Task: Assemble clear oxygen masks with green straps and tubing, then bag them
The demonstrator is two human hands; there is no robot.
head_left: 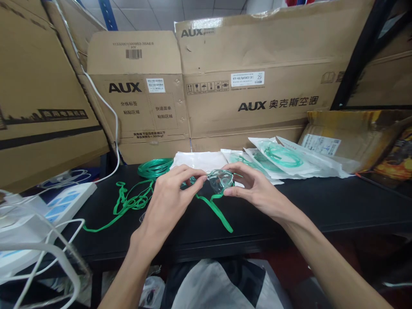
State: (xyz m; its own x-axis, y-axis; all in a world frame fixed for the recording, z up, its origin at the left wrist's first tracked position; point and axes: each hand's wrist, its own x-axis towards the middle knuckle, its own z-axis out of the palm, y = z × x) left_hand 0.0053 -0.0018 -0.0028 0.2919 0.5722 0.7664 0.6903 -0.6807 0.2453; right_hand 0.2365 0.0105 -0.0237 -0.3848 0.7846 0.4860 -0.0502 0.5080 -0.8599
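Clear breathing mask | left hand pinching left edge, right hand gripping right | green strap hanging near: looks part-attached, seemingly unfinished

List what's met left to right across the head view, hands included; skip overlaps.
White power strip, tangled green strap, left hand, clear mask, right hand, brown parcel.

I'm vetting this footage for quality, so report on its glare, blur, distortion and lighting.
Head view: small bright glints on the clear mask and coiled tubing; head view: large print on the back box legible, cables at lower left soft; head view: apparent wide-angle stretch toward the edges; head view: dim below the desk, detail hard to make out.
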